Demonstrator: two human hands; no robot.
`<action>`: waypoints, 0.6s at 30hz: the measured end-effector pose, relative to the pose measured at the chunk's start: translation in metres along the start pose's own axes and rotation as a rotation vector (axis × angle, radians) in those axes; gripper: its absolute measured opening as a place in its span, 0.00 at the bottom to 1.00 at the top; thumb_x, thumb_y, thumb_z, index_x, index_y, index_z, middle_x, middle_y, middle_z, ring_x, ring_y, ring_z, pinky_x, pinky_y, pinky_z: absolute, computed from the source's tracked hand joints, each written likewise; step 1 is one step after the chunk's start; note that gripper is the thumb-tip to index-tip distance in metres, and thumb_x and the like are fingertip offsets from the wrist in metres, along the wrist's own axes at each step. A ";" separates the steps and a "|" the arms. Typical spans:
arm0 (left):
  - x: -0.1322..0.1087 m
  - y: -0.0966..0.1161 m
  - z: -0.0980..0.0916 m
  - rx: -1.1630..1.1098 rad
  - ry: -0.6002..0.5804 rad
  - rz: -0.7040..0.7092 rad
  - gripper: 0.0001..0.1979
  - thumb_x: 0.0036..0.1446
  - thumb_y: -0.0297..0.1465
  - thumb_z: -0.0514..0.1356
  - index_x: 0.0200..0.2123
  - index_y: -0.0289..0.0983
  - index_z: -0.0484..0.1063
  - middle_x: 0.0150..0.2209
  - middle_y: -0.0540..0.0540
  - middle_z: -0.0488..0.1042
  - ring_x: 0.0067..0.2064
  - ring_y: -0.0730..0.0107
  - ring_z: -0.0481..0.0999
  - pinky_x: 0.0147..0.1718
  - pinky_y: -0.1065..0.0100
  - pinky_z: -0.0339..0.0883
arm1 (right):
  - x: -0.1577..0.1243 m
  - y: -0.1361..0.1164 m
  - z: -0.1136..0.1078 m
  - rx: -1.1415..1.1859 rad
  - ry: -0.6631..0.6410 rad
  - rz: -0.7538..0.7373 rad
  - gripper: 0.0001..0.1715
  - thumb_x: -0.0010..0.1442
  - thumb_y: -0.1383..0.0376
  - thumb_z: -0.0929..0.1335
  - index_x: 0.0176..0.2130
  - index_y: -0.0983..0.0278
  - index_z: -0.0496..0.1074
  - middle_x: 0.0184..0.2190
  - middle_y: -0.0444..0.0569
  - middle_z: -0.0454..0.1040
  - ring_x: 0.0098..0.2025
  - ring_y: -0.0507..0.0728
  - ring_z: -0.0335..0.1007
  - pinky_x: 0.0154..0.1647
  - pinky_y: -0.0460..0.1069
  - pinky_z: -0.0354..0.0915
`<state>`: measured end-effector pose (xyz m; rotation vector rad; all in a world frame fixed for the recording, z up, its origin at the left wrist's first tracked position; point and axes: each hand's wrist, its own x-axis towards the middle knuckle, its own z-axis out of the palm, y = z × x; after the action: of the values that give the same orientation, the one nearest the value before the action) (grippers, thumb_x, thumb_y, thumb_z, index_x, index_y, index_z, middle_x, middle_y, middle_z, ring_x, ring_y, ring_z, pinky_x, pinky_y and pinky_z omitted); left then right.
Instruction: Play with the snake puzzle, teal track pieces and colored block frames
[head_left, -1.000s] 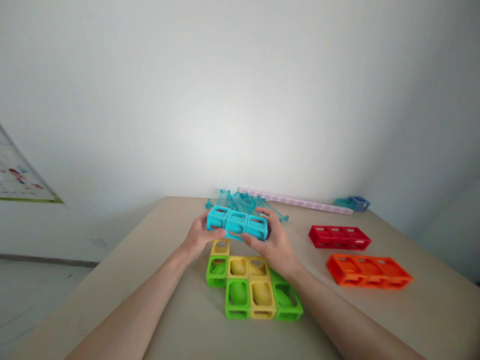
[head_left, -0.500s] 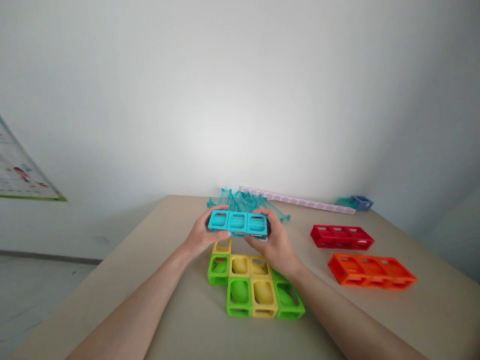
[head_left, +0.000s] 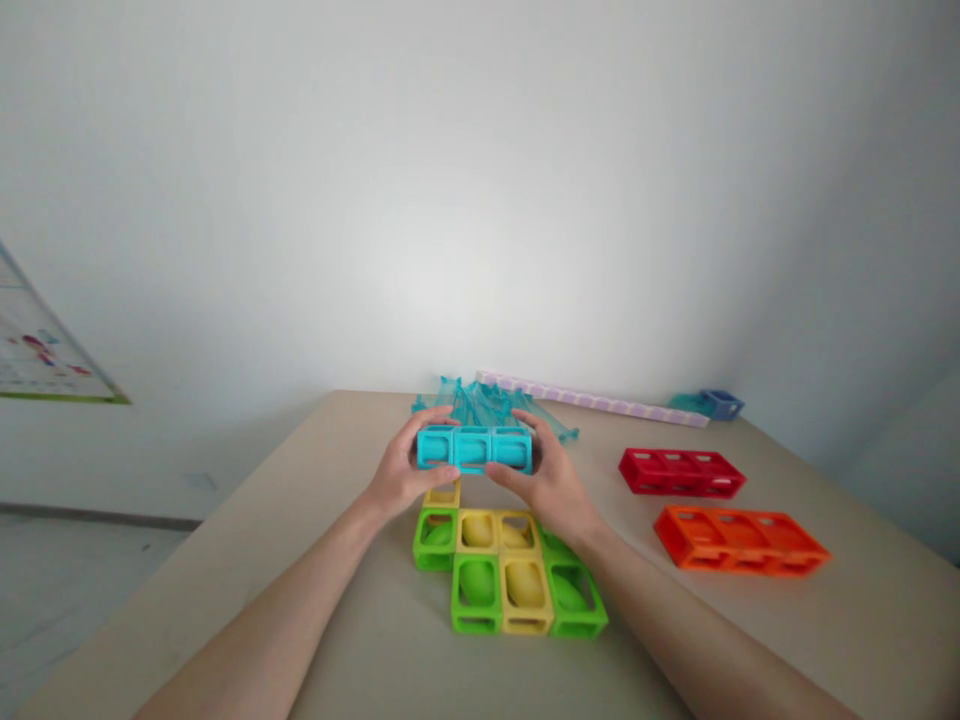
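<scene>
A cyan three-cell block is held level above the table, one end in each hand. My left hand wraps its left end, and my right hand wraps its right end. Its long side with oval openings faces me. Directly below lies a flat cluster of green and yellow blocks on the beige table. A single yellow cell sticks out at the cluster's far left, just under the cyan block.
A red three-cell block and an orange three-cell block lie to the right. Clear teal pieces and a long pale purple strip rest by the wall. A small blue block sits at the far right corner.
The cyan block has been rolled between my hands: its top face with openings has turned away, and its long side now faces me. Both hands stay above the green and yellow cluster.
</scene>
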<state>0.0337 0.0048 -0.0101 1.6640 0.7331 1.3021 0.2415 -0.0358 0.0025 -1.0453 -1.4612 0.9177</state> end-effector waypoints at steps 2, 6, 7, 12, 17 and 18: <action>-0.001 -0.001 0.000 0.055 0.002 0.009 0.38 0.39 0.32 0.71 0.56 0.43 0.64 0.51 0.42 0.70 0.50 0.55 0.71 0.43 0.65 0.67 | 0.000 0.001 0.000 -0.003 0.000 -0.019 0.43 0.48 0.62 0.74 0.58 0.60 0.55 0.35 0.45 0.69 0.35 0.56 0.69 0.37 0.52 0.68; -0.001 0.000 -0.001 0.182 0.008 0.025 0.30 0.39 0.34 0.72 0.48 0.41 0.71 0.45 0.45 0.72 0.47 0.58 0.71 0.42 0.67 0.65 | 0.000 0.006 -0.002 -0.060 0.000 -0.088 0.41 0.49 0.63 0.74 0.58 0.59 0.57 0.39 0.47 0.70 0.37 0.56 0.69 0.40 0.53 0.68; -0.001 0.001 -0.002 0.199 0.002 0.018 0.27 0.39 0.35 0.72 0.46 0.40 0.73 0.43 0.45 0.73 0.43 0.59 0.72 0.40 0.68 0.65 | 0.000 0.007 -0.002 -0.069 0.002 -0.094 0.40 0.49 0.63 0.74 0.58 0.59 0.57 0.39 0.47 0.70 0.37 0.56 0.70 0.41 0.53 0.68; -0.001 0.001 -0.003 0.199 0.007 -0.017 0.24 0.38 0.35 0.72 0.41 0.39 0.74 0.36 0.48 0.72 0.35 0.66 0.71 0.32 0.71 0.64 | -0.001 0.006 -0.002 -0.058 -0.007 -0.095 0.39 0.49 0.63 0.73 0.56 0.59 0.57 0.39 0.47 0.70 0.35 0.54 0.69 0.38 0.51 0.69; 0.000 -0.001 0.000 0.012 0.083 -0.015 0.29 0.39 0.35 0.71 0.47 0.41 0.70 0.41 0.47 0.73 0.37 0.65 0.73 0.33 0.70 0.67 | -0.006 -0.002 -0.001 -0.167 -0.008 -0.190 0.38 0.51 0.63 0.73 0.57 0.57 0.56 0.47 0.50 0.68 0.43 0.58 0.69 0.43 0.53 0.68; 0.000 -0.001 0.001 -0.036 0.099 -0.016 0.29 0.40 0.35 0.71 0.48 0.42 0.68 0.43 0.46 0.73 0.38 0.65 0.74 0.34 0.70 0.68 | -0.006 -0.003 -0.001 -0.215 -0.006 -0.221 0.37 0.50 0.63 0.73 0.56 0.57 0.58 0.49 0.51 0.66 0.47 0.59 0.68 0.45 0.53 0.67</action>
<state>0.0345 0.0053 -0.0109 1.5712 0.7758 1.3869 0.2419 -0.0427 0.0038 -1.0113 -1.6701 0.6169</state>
